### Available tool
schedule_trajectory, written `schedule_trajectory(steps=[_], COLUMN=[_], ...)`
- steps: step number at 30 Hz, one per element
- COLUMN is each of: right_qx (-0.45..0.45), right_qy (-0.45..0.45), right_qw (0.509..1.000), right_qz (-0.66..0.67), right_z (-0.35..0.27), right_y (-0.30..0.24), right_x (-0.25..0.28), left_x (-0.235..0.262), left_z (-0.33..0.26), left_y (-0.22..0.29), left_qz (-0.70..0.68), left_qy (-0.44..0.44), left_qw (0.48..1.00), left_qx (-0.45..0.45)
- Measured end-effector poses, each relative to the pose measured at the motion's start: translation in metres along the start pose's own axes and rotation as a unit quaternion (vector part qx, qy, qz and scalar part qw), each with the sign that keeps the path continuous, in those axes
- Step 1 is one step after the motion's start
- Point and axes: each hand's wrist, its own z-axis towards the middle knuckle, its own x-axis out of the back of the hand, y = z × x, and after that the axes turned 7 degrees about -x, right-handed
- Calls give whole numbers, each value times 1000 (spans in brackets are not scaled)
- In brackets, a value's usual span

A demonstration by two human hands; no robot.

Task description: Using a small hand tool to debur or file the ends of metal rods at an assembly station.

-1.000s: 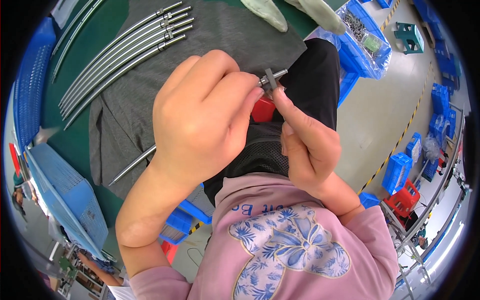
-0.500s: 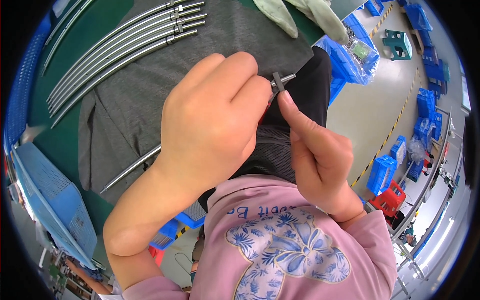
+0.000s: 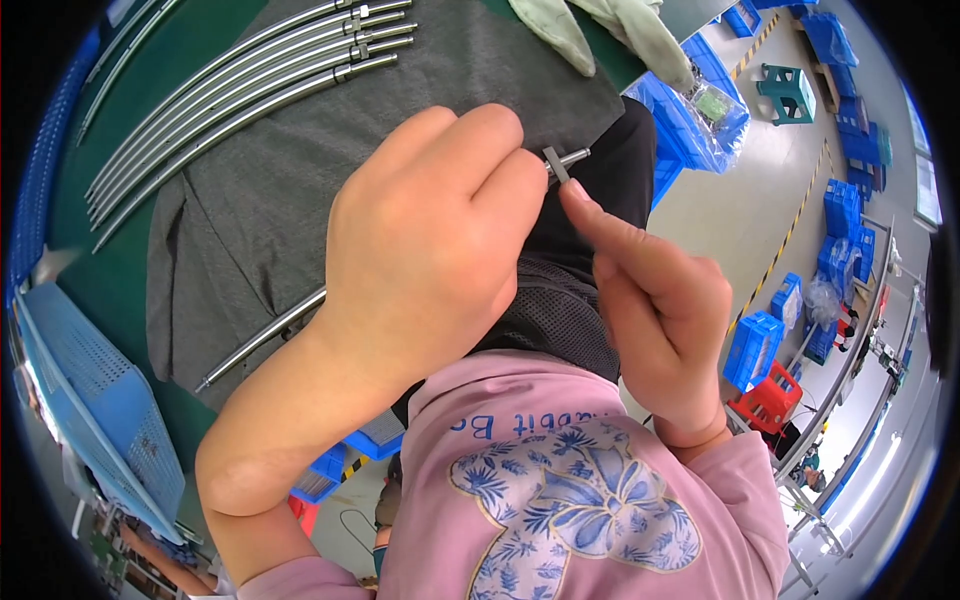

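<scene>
My left hand [image 3: 430, 230] is closed around a thin metal rod [image 3: 262, 338]. One end of this rod slants out over the grey cloth at lower left. Its narrower tip [image 3: 578, 156] sticks out past my left knuckles, and the middle stretch is hidden by the hand. My right hand [image 3: 665, 320] pinches a small flat grey bar [image 3: 556, 164], which lies crosswise on the rod near that tip. The right thumb rests at the bar's lower end; the other fingers are curled and partly hidden.
Several metal rods [image 3: 230, 115] with end fittings lie side by side on the grey cloth [image 3: 320, 170]. Pale gloves [image 3: 560, 35] rest at the table's far edge. A light blue basket [image 3: 100, 400] stands at left. Blue bins [image 3: 690, 130] and a green stool [image 3: 788, 95] are at right.
My right hand has shifted a little right and down, its wrist swinging outward. The grey bar stays across the rod near its tip. My left hand keeps its grip.
</scene>
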Motion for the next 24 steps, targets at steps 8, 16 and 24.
schedule_trajectory(steps=[8,16,24], right_qx=[92,139,113], right_qy=[25,71,37], right_qw=[993,986,991], right_qz=[-69,-53,-67], right_z=[3,0,-5], right_y=[9,24,24], right_x=[-7,-16,-11], left_x=[0,1,1], left_z=[1,2,0], left_y=[2,-1,-1], left_qz=[-6,-6,-14], left_qy=[-7,-13,-22], left_qw=[1000,1000,1000], left_qx=[3,2,-5])
